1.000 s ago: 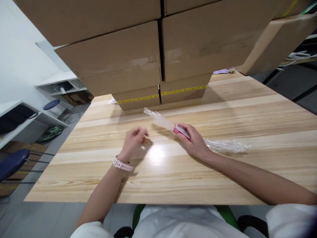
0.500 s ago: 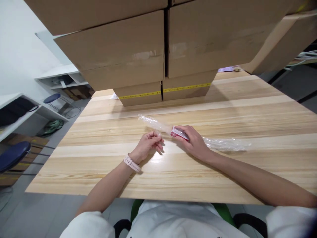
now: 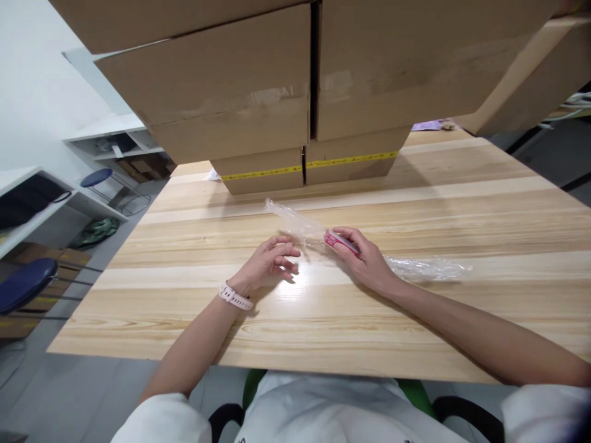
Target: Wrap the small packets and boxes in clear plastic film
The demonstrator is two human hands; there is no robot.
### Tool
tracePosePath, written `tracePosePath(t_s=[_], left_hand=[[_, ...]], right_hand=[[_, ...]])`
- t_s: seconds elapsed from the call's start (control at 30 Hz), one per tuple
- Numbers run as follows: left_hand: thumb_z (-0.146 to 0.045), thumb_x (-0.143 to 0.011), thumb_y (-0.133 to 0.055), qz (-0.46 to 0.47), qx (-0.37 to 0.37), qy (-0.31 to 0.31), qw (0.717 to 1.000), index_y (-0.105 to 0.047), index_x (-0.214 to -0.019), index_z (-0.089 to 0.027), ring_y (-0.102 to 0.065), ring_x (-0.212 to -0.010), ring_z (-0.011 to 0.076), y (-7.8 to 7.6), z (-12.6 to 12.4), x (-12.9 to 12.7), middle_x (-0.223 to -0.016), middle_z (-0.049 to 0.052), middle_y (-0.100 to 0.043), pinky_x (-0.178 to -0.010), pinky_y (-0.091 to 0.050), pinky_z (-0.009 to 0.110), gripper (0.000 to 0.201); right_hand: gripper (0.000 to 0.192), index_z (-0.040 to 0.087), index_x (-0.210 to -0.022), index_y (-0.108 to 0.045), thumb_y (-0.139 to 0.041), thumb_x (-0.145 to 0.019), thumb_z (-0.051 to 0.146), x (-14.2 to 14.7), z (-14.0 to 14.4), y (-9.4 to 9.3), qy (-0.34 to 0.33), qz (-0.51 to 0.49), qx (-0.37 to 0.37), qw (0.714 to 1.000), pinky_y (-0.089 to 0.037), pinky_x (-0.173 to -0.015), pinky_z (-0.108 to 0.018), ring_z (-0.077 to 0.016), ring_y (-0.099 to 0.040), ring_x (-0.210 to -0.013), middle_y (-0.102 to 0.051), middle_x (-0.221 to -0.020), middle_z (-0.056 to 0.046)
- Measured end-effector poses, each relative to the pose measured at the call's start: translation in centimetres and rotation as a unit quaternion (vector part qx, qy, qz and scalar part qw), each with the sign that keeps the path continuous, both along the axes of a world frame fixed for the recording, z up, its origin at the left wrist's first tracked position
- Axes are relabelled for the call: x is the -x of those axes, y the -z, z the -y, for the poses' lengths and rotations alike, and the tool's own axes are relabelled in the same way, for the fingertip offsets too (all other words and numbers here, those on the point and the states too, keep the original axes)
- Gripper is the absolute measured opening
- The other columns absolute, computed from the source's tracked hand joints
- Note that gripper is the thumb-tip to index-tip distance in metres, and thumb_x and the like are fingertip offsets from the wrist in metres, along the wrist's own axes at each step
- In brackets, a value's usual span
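My right hand (image 3: pixel 364 261) is closed around a small, flat red box (image 3: pixel 340 242) about the size of a card deck; fingers cover part of it. Just left of the box lies a crumpled piece of clear plastic wrap (image 3: pixel 295 223), stretching up and left over the table. More clear plastic wrap (image 3: pixel 429 268) rests on the wood beyond my right wrist. My left hand (image 3: pixel 272 261), with a pale band on the wrist, hovers low over the table near the first wrap. Its fingers are apart and nothing shows in them.
Large cardboard boxes (image 3: pixel 231 92) are stacked at the back of the wooden table (image 3: pixel 184 320), some with yellow tape (image 3: pixel 263 173). Another carton (image 3: pixel 530 80) stands at the back right. To the left are blue stools (image 3: pixel 28 286) and white shelves (image 3: pixel 106 132).
My left hand has drawn slightly left and its fingers have spread from a pinch. The red box has tilted in my right hand, and the wrap beside it has shifted and spread wider.
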State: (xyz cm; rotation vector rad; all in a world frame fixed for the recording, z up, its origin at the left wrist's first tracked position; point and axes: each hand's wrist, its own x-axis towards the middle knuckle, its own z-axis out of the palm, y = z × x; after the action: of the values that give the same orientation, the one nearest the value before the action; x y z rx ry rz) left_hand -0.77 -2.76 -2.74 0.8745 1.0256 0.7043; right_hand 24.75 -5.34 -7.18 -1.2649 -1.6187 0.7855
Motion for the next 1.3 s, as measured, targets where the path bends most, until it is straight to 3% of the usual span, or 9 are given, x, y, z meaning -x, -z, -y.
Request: tracePosePath(t_s=[0.13,0.23,0.37,0.47,0.7,0.87,1.1,1.17,1.3], left_hand=[[-0.039,-0.073,-0.092,0.046,-0.031,0.013,0.998,-0.063,-0.116,-0.018,-0.074,-0.094,0.0225,0.2,0.9,-1.6,-0.116,0.013,-0.073,-0.078,-0.065,0.040,0.056],[-0.041,-0.074,-0.092,0.076,-0.053,0.035,0.995,-0.071,-0.111,-0.016,-0.072,-0.099,0.0212,0.6,1.8,-2.6,-0.112,0.011,-0.075,-0.088,-0.059,0.036,0.050],[-0.042,-0.075,-0.091,0.065,-0.086,0.019,0.994,-0.077,-0.092,-0.010,-0.072,-0.086,0.0201,0.8,2.5,-2.9,-0.089,0.010,-0.077,-0.085,-0.056,0.033,0.039],[-0.044,-0.077,-0.088,0.039,-0.104,0.023,0.994,-0.078,-0.090,-0.009,-0.071,-0.082,0.0213,0.7,2.6,-2.8,-0.085,0.011,-0.077,-0.082,-0.056,0.035,0.038],[-0.045,-0.073,-0.090,0.000,-0.136,-0.011,0.991,-0.073,-0.068,-0.012,-0.062,-0.063,0.0124,0.6,2.6,-2.5,-0.068,0.005,-0.070,-0.063,-0.051,0.025,0.038],[-0.037,-0.064,-0.096,0.047,-0.084,-0.062,0.993,-0.072,-0.078,-0.012,-0.064,-0.061,0.0107,-0.4,1.3,-1.2,-0.070,0.004,-0.072,-0.060,-0.052,0.021,0.037],[-0.031,-0.069,-0.095,0.123,-0.068,-0.128,0.982,-0.071,-0.090,-0.014,-0.058,-0.055,0.0062,-0.6,-0.1,0.2,-0.068,-0.003,-0.066,-0.056,-0.051,0.018,0.036],[-0.042,-0.072,-0.093,0.154,-0.055,-0.108,0.981,-0.071,-0.101,-0.017,-0.066,-0.069,0.0110,-0.4,0.5,-0.4,-0.083,0.001,-0.072,-0.068,-0.057,0.025,0.044],[-0.042,-0.076,-0.090,0.131,-0.033,0.041,0.990,-0.070,-0.113,-0.020,-0.071,-0.096,0.0209,0.3,2.6,-2.4,-0.115,0.011,-0.074,-0.088,-0.057,0.037,0.048]], right_hand=[[0.042,0.024,-0.129,-0.062,-0.061,-0.098,0.053,1.2,0.8,-0.8,-0.050,-0.046,0.036,0.997,-0.053,-0.099,-0.045,-0.0252,-0.067,-0.112,-0.071,-0.125,-0.010],[0.045,0.025,-0.128,-0.062,-0.065,-0.096,0.056,2.3,1.7,-1.4,-0.096,-0.139,0.116,0.979,-0.058,-0.089,-0.039,-0.0211,-0.069,-0.100,-0.072,-0.116,-0.008],[0.046,0.026,-0.124,-0.063,-0.062,-0.095,0.062,2.9,2.0,-2.3,-0.123,-0.302,0.306,0.895,-0.060,-0.058,-0.032,-0.0169,-0.068,-0.070,-0.073,-0.103,-0.006],[0.048,0.023,-0.114,-0.066,-0.065,-0.092,0.066,2.8,1.7,-2.6,-0.170,-0.346,0.376,0.843,-0.062,-0.057,-0.033,-0.0183,-0.069,-0.071,-0.074,-0.101,-0.008],[0.046,0.019,-0.103,-0.073,-0.090,-0.073,0.049,1.9,0.9,-3.1,-0.133,-0.328,0.347,0.868,-0.058,-0.065,-0.027,-0.0143,-0.068,-0.072,-0.074,-0.090,-0.004],[0.032,0.020,-0.097,-0.074,-0.081,-0.084,0.048,0.7,-0.1,-4.4,-0.123,-0.366,0.319,0.866,-0.057,-0.061,-0.029,-0.0155,-0.065,-0.066,-0.073,-0.085,-0.004],[0.027,0.025,-0.112,-0.071,-0.063,-0.096,0.045,0.6,-0.4,-4.5,-0.118,-0.359,0.275,0.884,-0.063,-0.090,-0.044,-0.0229,-0.072,-0.093,-0.075,-0.107,-0.007],[0.027,0.027,-0.113,-0.070,-0.061,-0.097,0.046,0.8,-0.4,-4.4,-0.111,-0.355,0.256,0.892,-0.062,-0.094,-0.047,-0.0238,-0.072,-0.096,-0.074,-0.110,-0.007],[0.028,0.028,-0.112,-0.068,-0.060,-0.098,0.050,1.0,-0.2,-4.4,-0.111,-0.346,0.234,0.902,-0.061,-0.092,-0.052,-0.0255,-0.071,-0.099,-0.073,-0.111,-0.007]])
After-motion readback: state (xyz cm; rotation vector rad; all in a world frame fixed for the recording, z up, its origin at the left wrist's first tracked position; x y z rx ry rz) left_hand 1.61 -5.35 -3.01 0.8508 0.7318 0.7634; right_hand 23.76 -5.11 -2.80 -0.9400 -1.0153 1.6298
